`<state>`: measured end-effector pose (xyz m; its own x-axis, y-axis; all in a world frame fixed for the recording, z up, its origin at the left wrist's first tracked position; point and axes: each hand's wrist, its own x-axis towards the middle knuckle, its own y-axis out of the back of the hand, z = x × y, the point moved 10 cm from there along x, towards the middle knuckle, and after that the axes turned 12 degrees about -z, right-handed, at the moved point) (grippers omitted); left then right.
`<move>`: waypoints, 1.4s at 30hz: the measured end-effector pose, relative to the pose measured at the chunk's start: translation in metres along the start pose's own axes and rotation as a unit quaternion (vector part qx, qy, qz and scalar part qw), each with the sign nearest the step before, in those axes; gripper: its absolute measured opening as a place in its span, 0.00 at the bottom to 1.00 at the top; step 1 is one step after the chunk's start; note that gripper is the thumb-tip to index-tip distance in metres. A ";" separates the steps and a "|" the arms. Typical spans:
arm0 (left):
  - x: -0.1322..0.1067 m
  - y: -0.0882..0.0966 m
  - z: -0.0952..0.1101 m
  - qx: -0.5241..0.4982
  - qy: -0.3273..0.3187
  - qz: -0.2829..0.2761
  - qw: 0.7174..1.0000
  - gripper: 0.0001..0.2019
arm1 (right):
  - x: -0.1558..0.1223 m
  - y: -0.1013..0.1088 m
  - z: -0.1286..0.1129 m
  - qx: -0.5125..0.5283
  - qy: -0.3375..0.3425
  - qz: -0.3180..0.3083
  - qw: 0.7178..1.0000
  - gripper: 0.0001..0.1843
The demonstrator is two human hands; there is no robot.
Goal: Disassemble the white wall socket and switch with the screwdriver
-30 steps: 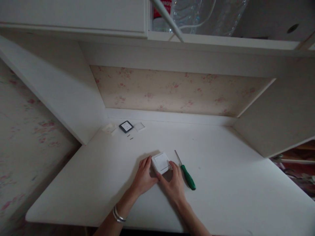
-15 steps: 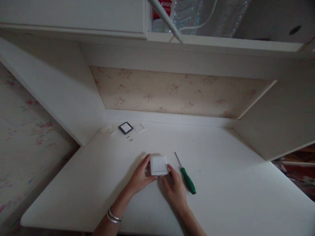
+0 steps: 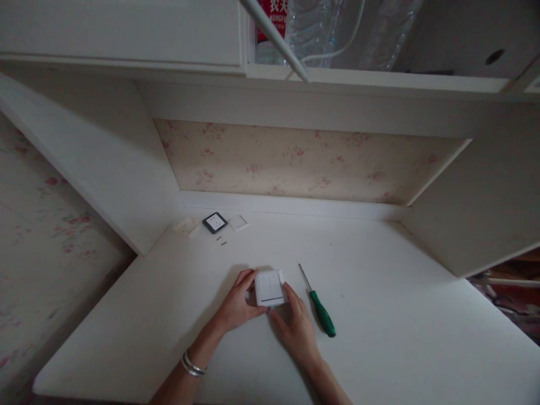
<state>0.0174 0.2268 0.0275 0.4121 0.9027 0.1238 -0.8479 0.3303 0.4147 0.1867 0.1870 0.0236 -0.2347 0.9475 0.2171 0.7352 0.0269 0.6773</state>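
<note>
Between my two hands is a white wall switch [image 3: 270, 287], its rocker face turned up toward me. My left hand [image 3: 237, 304] grips its left side, fingers at the far left corner and thumb along the near edge. On the other side my right hand [image 3: 296, 322] has its fingertips on the right edge and its thumb by the near edge. The switch's underside is hidden. Just right of my right hand lies a screwdriver [image 3: 322, 313] with a green handle, its tip pointing away from me.
Toward the back left of the white table [image 3: 392, 337] lie a dark-framed socket [image 3: 215, 223], a thin white frame [image 3: 238, 223], a pale box [image 3: 186, 226] and two screws [image 3: 221, 241]. Above hangs a shelf with plastic bottles [image 3: 310, 34] and a white rod [image 3: 276, 39].
The switch has tilted slightly in my hands, a dark line now showing along its rocker's near edge. The whole view has shifted a little; the screwdriver and loose parts stay put.
</note>
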 end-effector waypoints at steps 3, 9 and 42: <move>-0.002 0.001 -0.004 -0.010 -0.005 0.011 1.000 0.43 | -0.001 0.001 0.003 0.012 -0.016 0.001 1.000 0.31; -0.002 0.000 -0.011 -0.064 0.004 0.011 0.998 0.43 | -0.003 0.002 0.010 0.034 -0.034 0.017 0.999 0.30; 0.141 0.100 -0.054 0.468 0.171 -0.035 0.866 0.27 | 0.003 0.007 0.009 0.039 -0.049 0.023 0.998 0.23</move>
<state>-0.0275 0.4019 0.0376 0.1926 0.9712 -0.1402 -0.1162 0.1644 0.9795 0.1970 0.1931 0.0228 -0.1388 0.9748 0.1748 0.7924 0.0035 0.6099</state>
